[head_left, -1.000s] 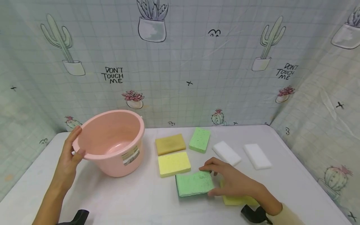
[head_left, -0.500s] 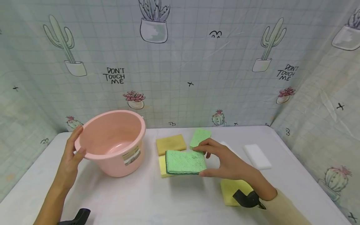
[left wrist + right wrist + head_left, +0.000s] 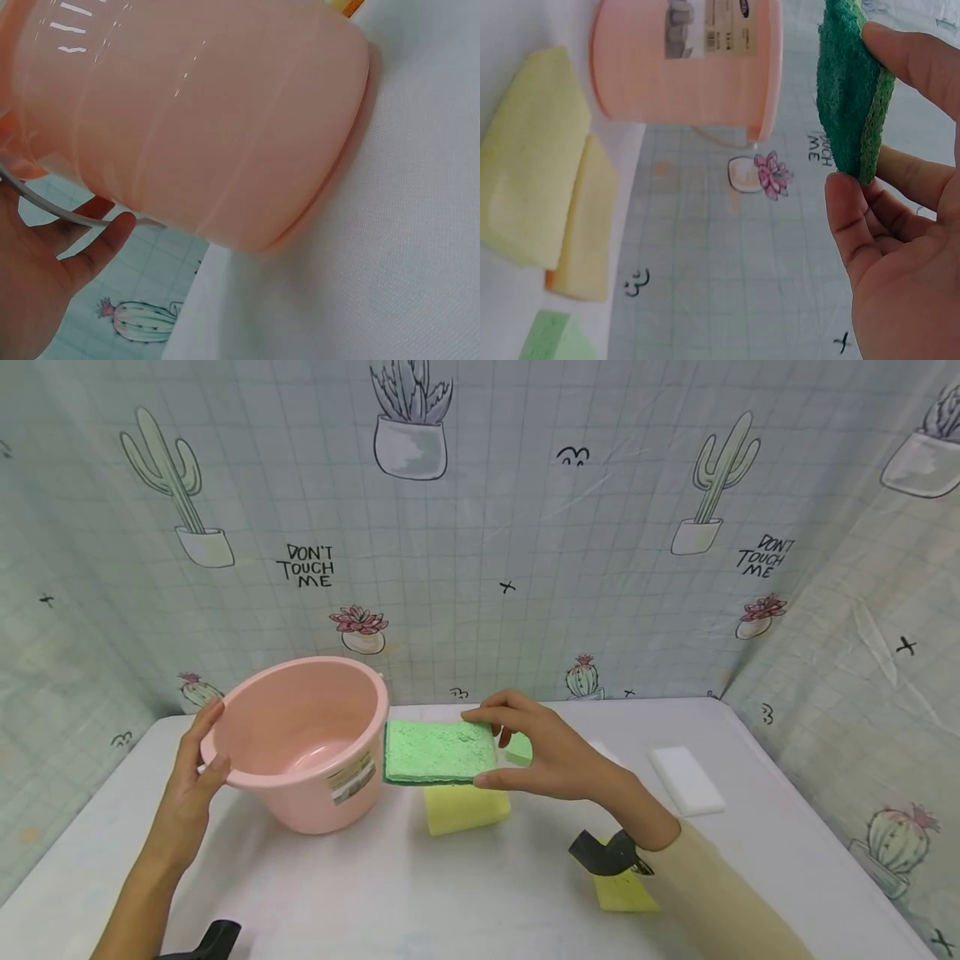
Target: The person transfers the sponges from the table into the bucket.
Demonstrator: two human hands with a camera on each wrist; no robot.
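A pink bucket (image 3: pixel 322 797) with a label stands at the left of the white table. My left hand (image 3: pixel 180 785) grips its left rim, thumb in front and fingers behind; in the left wrist view a thin handle (image 3: pixel 56 212) passes by the fingers. My right hand (image 3: pixel 555 750) pinches a green sponge (image 3: pixel 438 752) by its right end, thumb at the lower edge and fingers at the upper. The sponge is raised above the table, just right of the bucket's rim. Its dark green scouring side (image 3: pixel 845 90) shows in the right wrist view.
A yellow sponge (image 3: pixel 467 814) lies below the held one, with a darker yellow sponge (image 3: pixel 592 225) behind it. A light green sponge (image 3: pixel 520 750) is partly covered by my right hand. A white sponge (image 3: pixel 687 779) lies right; another yellow sponge (image 3: pixel 624 893) sits under my right wrist.
My right hand has lifted the green sponge from the table and carried it left and away from me, up to the bucket. The left hand stays on the rim.
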